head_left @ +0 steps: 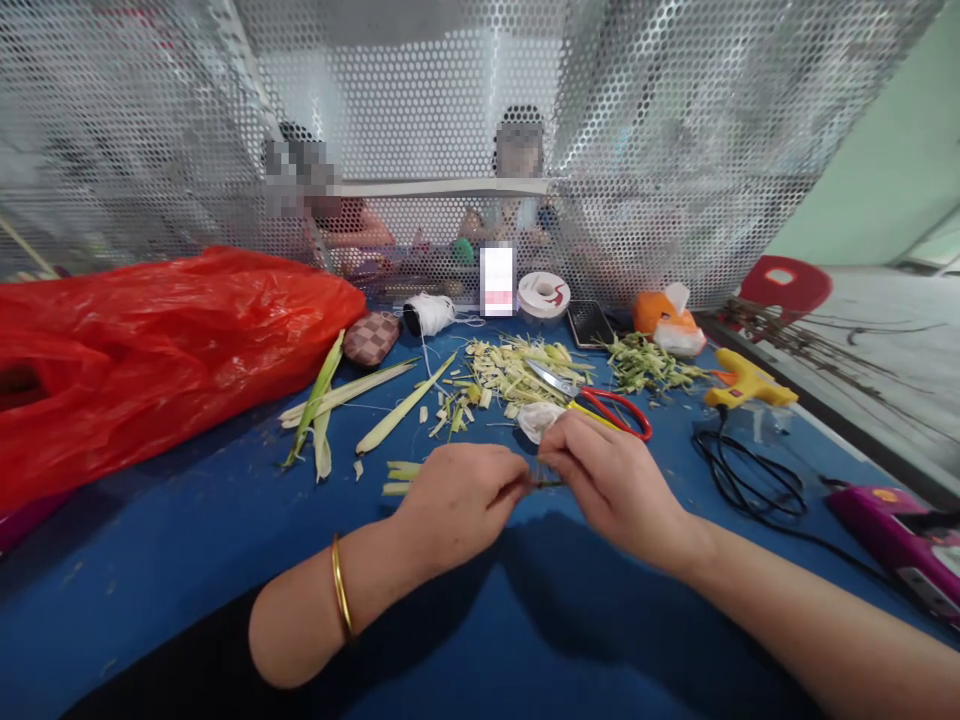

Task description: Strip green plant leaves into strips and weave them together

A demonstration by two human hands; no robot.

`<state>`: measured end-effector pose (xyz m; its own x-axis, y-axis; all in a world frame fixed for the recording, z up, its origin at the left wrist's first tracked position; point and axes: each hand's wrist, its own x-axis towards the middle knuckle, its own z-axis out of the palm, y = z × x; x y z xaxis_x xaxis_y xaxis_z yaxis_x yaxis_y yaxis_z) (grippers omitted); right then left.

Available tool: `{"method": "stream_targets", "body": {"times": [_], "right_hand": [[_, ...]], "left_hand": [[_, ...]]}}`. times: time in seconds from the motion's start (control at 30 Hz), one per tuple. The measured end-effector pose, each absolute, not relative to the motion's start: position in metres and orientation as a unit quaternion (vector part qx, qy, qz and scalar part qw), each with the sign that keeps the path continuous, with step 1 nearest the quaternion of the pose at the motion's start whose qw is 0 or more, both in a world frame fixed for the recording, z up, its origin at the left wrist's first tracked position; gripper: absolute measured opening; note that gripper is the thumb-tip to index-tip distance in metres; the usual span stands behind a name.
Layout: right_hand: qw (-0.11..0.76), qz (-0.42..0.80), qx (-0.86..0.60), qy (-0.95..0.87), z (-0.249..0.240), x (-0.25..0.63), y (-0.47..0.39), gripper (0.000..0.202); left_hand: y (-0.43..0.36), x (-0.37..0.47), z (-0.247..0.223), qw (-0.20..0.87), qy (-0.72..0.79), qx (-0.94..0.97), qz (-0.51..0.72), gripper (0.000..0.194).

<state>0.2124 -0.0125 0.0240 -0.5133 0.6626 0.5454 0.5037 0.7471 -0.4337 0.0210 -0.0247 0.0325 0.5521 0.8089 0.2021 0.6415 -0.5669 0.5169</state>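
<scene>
My left hand (pixel 465 500) and my right hand (pixel 611 480) meet over the blue table, both closed in a pinch. Between their fingertips runs a thin dark stem-like piece (pixel 549 484), too small to identify surely. Cut pale green leaf strips (pixel 403 472) lie beside my left hand, partly hidden by it. Just beyond my right hand are a crumpled white tissue (pixel 538 420) and scissors with red handles (pixel 615 412). A heap of chopped leaf bits (pixel 510 370) spreads behind both hands. Longer leaf strips (pixel 405 405) rest to the left.
A red plastic bag (pixel 187 350) covers the left side. A checked pouch (pixel 373 338), white thread (pixel 431 314), a lit phone (pixel 496 280) and a ribbon roll (pixel 544 296) stand behind. A yellow glue gun (pixel 750 382) with its black cord lies right, near a purple box (pixel 900 535).
</scene>
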Motion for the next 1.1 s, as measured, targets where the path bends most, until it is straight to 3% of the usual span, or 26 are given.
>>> {"method": "stream_targets", "body": {"times": [0.17, 0.3, 0.43, 0.7, 1.1], "right_hand": [[0.365, 0.296, -0.393, -0.79, 0.018, 0.214, 0.0, 0.018], [0.348, 0.395, -0.401, -0.75, 0.01, 0.209, 0.002, 0.017], [0.359, 0.344, -0.386, -0.777, 0.007, 0.204, -0.006, 0.017], [0.402, 0.117, -0.314, -0.852, 0.011, 0.203, -0.021, 0.01], [0.383, 0.141, -0.239, -0.881, 0.009, 0.199, -0.019, 0.018]], "left_hand": [[-0.02, 0.018, 0.04, 0.305, 0.388, 0.83, 0.259, 0.013], [-0.017, 0.017, 0.044, 0.326, 0.42, 0.789, 0.306, 0.013], [-0.017, 0.016, 0.04, 0.288, 0.462, 0.765, 0.343, 0.013], [-0.016, 0.017, 0.031, 0.272, 0.494, 0.747, 0.351, 0.013], [-0.021, 0.022, 0.032, 0.204, 0.513, 0.789, 0.27, 0.018]]}}
